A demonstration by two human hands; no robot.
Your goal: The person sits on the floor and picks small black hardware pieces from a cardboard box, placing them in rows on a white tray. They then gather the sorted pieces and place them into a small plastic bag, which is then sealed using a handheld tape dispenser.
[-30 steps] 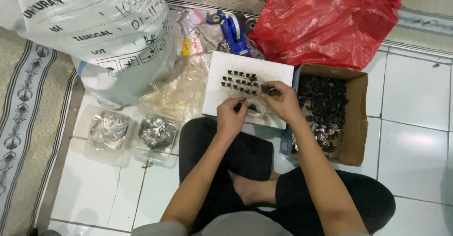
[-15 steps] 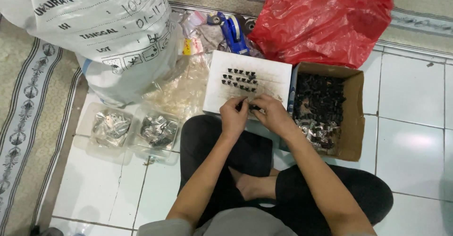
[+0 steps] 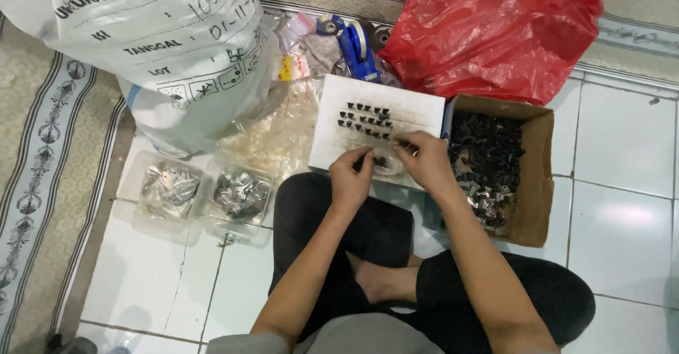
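left fingers (image 3: 362, 161): curled together, pinching a small black piece (image 3: 368, 160) over the near edge of the white board; grip mostly hidden by the knuckles.
right fingers (image 3: 410, 144): bunched at the tips on another small dark piece just beside the left; whether fully closed on it, cannot tell.
left hand (image 3: 351, 182): resting low over the lap, wrist steady, thumb side toward the board.
right hand (image 3: 426, 161): knuckles up, between the board and the cardboard box.
white board (image 3: 417, 110): flat, propped from knee to floor; bare on its right part.
rows of black clips (image 3: 365, 118): three short lines in the board's middle, evenly spaced, the nearest row unfinished beside the fingertips.
handling note: judged best done with each piece pinched by its sides, set in line with the row above, pressed down straight, the other hand steadying the board.
cardboard box (image 3: 536, 177): open, right of the board, touching it; heaped with loose black and silvery pieces.
plastic trays (image 3: 202, 205): two clear ones left of the knee, holding shiny metal parts.
clear bags (image 3: 279, 136): crumpled, between trays and board.
white sack (image 3: 155, 36): large, printed, upper left.
red bag (image 3: 495, 39): behind the box.
blue tape dispenser (image 3: 357, 43): behind the board.
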